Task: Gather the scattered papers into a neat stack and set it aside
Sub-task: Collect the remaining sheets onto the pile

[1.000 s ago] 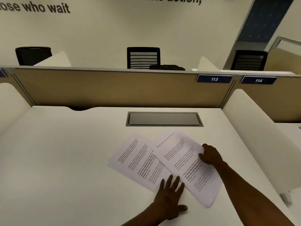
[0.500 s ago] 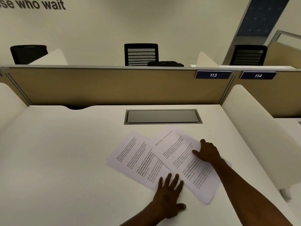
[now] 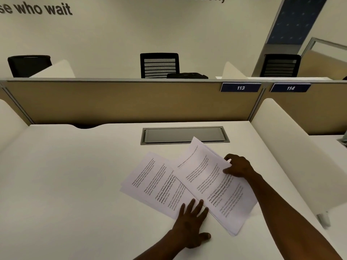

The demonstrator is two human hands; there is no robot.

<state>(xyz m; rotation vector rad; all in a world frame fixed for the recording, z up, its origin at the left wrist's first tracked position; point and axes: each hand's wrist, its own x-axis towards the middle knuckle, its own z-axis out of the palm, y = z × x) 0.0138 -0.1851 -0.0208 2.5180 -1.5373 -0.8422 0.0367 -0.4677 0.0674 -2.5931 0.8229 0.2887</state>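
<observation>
Printed white papers lie fanned on the white desk [image 3: 75, 184]. A left group of sheets [image 3: 152, 182] lies flat and slightly offset. A right bundle [image 3: 210, 181] overlaps it, its far edge raised off the desk. My right hand [image 3: 238, 166] grips that bundle at its right edge, fingers curled over the top sheet. My left hand [image 3: 191, 224] lies flat with fingers spread, its fingertips pressing the near edge of the left sheets where the two groups meet.
A grey cable hatch [image 3: 185, 135] is set into the desk just beyond the papers. A tan partition [image 3: 122, 102] closes the back, with tags 113 and 114. A white side divider [image 3: 293, 147] stands close on the right. Black chairs sit behind the partition.
My right hand has taken hold of the right bundle and raised its far edge off the desk, toward the hatch. My left hand stays pressed on the near edge.
</observation>
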